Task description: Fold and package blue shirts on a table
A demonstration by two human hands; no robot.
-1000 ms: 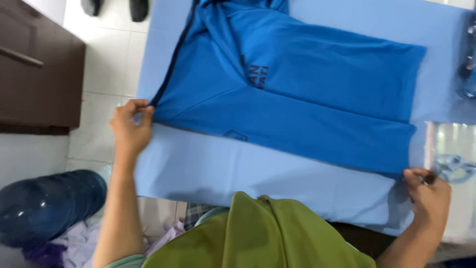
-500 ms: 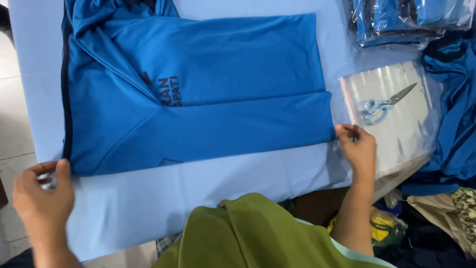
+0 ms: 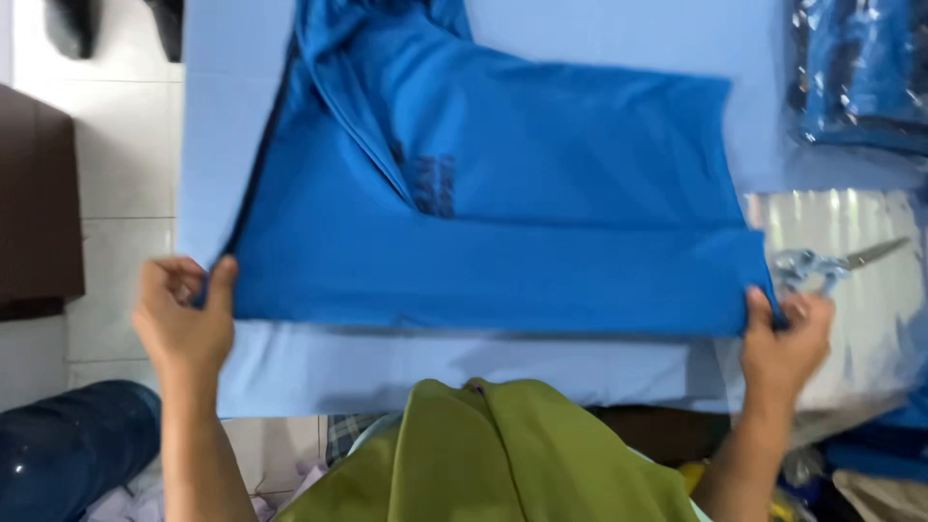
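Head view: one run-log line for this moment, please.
left hand: grips shirt corner | right hand: grips other corner | scissors: beside

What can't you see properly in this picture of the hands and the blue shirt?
- Dark print on the blue shirt: head view, motion blur.
- Scissors: handles partly behind the right hand.
- Left hand: fingertips curled under the shirt's corner.
- Table: near edge hidden by the green top.
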